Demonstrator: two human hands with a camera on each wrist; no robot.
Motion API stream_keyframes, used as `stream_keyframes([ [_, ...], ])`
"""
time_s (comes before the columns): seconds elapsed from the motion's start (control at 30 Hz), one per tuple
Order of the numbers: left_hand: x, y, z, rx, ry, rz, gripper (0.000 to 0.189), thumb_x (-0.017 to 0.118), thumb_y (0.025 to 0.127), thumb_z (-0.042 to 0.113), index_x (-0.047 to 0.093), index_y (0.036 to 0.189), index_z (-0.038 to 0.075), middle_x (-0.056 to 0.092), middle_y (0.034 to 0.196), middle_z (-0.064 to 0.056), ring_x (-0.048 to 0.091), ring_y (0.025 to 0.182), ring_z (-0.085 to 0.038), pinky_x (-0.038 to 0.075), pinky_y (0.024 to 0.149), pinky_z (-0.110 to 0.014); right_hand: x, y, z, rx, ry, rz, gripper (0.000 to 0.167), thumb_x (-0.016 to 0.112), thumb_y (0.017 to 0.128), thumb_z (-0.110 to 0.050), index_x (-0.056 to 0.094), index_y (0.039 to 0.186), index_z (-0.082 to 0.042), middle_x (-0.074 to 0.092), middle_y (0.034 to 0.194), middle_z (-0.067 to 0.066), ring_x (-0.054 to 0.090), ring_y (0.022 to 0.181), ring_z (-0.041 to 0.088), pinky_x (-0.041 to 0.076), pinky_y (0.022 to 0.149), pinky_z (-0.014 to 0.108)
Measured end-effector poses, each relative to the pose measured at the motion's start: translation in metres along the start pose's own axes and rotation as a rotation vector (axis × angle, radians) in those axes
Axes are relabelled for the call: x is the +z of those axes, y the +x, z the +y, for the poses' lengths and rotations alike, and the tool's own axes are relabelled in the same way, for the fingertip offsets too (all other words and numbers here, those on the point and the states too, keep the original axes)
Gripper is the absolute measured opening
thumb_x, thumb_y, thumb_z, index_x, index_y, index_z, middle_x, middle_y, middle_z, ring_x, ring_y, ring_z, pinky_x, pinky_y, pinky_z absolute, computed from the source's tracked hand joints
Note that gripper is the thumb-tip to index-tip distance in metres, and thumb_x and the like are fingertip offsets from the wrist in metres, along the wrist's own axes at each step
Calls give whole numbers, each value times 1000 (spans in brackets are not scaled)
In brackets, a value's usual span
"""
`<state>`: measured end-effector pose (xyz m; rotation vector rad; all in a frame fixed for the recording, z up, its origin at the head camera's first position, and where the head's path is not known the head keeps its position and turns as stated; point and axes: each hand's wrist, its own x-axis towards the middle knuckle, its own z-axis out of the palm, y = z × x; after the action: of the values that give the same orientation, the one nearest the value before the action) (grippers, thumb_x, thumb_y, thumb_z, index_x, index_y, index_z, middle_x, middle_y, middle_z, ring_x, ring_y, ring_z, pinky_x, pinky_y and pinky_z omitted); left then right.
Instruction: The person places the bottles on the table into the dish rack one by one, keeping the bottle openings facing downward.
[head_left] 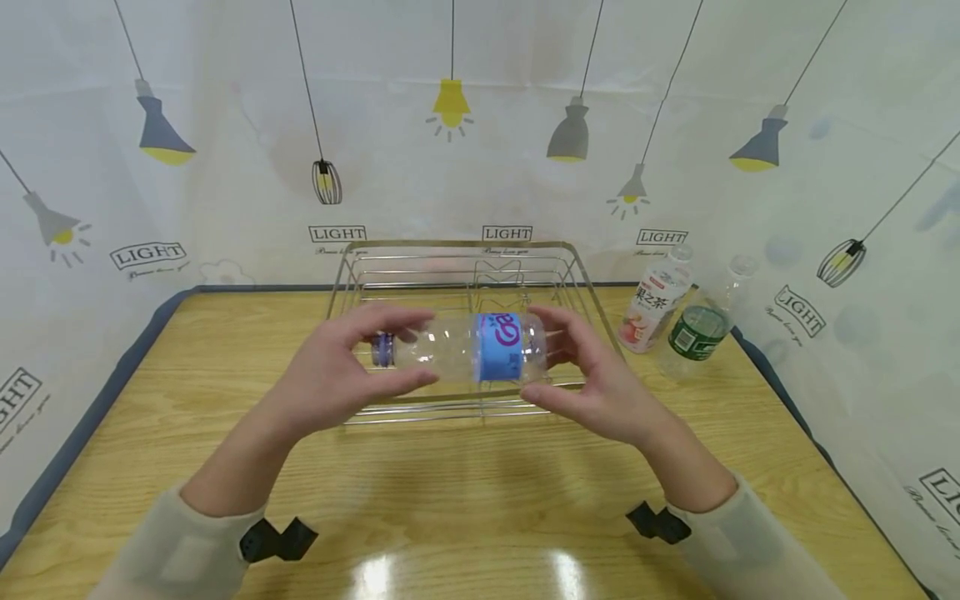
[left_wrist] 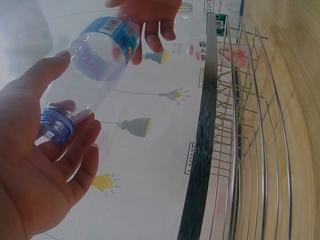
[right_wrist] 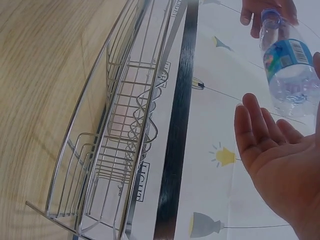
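Note:
A clear plastic bottle (head_left: 450,348) with a blue label (head_left: 499,347) lies sideways between my two hands, over the wire rack (head_left: 480,410). My left hand (head_left: 337,367) holds its neck end, thumb on one side and fingers on the other. At the base end, my right hand (head_left: 600,379) has its thumb at the near edge and its fingers at the far edge. The blue neck (left_wrist: 56,125) points left, its open mouth visible in the left wrist view. In the right wrist view, the bottle's base (right_wrist: 295,102) appears beside my right fingers (right_wrist: 255,120).
Two other plastic bottles stand right of the rack: one with a white and pink label (head_left: 654,304), one with a green label (head_left: 697,333). Behind the wooden table (head_left: 480,492) hangs a pale curtain (head_left: 390,50) printed with lamps.

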<state>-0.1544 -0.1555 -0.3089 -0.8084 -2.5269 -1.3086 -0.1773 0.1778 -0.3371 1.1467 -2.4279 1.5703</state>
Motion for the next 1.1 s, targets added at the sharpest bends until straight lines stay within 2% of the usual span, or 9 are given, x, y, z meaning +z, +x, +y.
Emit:
stream_keyframes([
  [0.17,2,-2,-1,-50,-29,34,52,91,92,20,74,141,21,76,127,6,66,112,-12,56,88,-26,2,1,1,1,41,-3,80,82,95,-2,39,163,-6,59,138,13,65,115,27,59,100,32],
  [0.33,6,-2,-2,-69,-58,34,51,89,95,21,72,143,19,77,131,5,68,114,-13,55,91,-27,4,3,-1,11,61,-7,74,77,97,1,39,161,-4,59,137,15,66,113,30,59,99,30],
  [0.57,13,0,-3,-80,-100,2,49,88,94,20,72,140,15,79,129,3,71,114,-19,57,92,-30,5,3,-2,25,87,2,63,67,102,3,39,159,1,60,134,19,64,114,20,58,96,26],
  [0.8,20,0,-5,-89,-115,-53,45,88,94,23,72,136,15,78,126,2,72,112,-16,59,93,-37,4,2,1,57,209,-25,53,56,108,2,35,156,5,55,132,23,65,112,18,60,92,27],
  [0.93,22,0,-3,-77,-125,-74,53,89,93,24,69,142,16,77,129,1,73,113,-17,59,95,-40,4,2,1,70,235,-33,51,55,107,2,35,153,7,53,132,23,64,113,18,61,94,27],
  [1.1,26,1,-1,-61,-139,-103,66,90,92,25,64,153,17,76,132,0,72,114,-17,59,96,-43,4,2,-1,56,213,-44,51,58,106,2,36,151,6,52,137,22,63,116,20,61,97,28],
])
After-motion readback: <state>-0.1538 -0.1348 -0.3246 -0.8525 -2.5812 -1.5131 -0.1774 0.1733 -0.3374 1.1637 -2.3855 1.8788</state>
